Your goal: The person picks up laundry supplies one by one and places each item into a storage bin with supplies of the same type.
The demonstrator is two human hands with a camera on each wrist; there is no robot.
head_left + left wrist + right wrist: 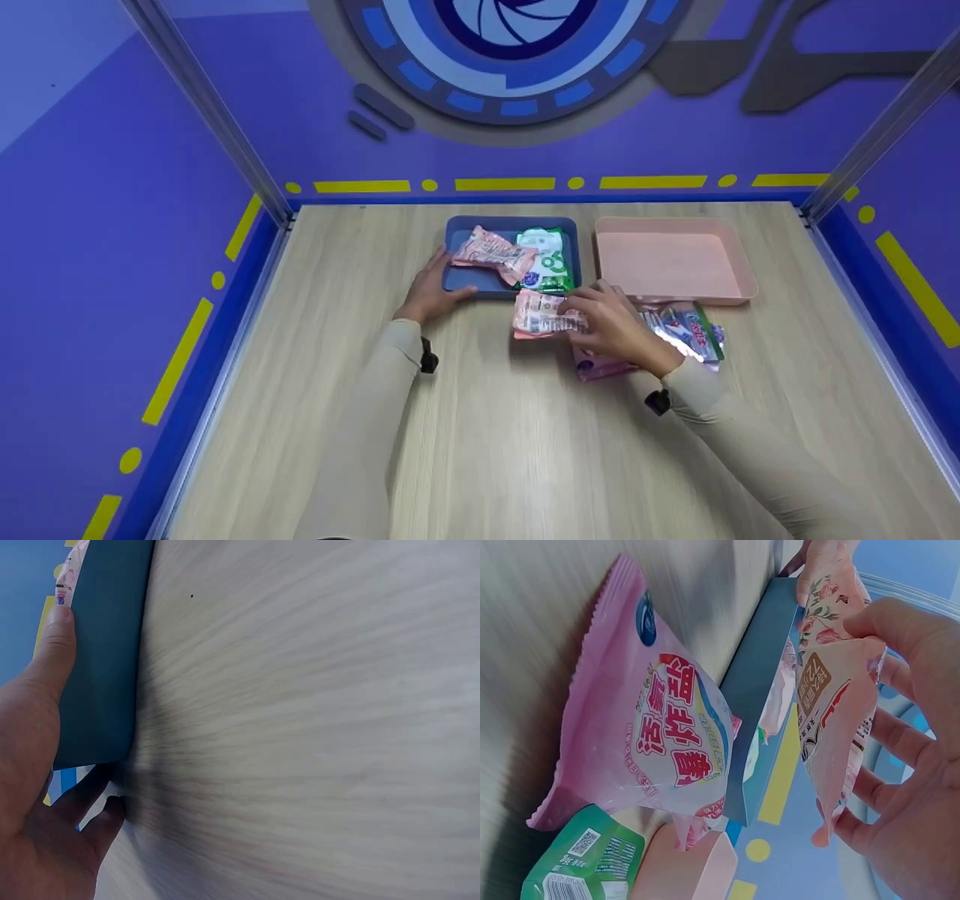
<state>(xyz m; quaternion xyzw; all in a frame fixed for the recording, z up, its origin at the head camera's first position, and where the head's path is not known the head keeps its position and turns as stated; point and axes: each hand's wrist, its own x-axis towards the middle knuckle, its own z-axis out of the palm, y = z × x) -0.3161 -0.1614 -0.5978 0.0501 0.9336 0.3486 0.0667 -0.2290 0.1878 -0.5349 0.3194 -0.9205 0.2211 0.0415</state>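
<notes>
My left hand (433, 291) holds the left front corner of a dark blue tray (480, 283). In the left wrist view the thumb (56, 645) lies along the tray's front wall, with bent fingers round the corner. Inside the tray are a pink printed packet (491, 253) and a green and white packet (547, 259). My right hand (611, 322) pinches another pink packet (536, 315) with a flower print, just in front of the tray. The right wrist view shows this packet (829, 697) between thumb and fingers, raised off the table.
A pale pink tray (671, 262) stands to the right of the blue one. Under and beside the right forearm lie a pink pouch (645, 720) with red lettering, a green packet (585, 859) and a shiny blue packet (690, 330). Blue panels (247, 112) wall the table.
</notes>
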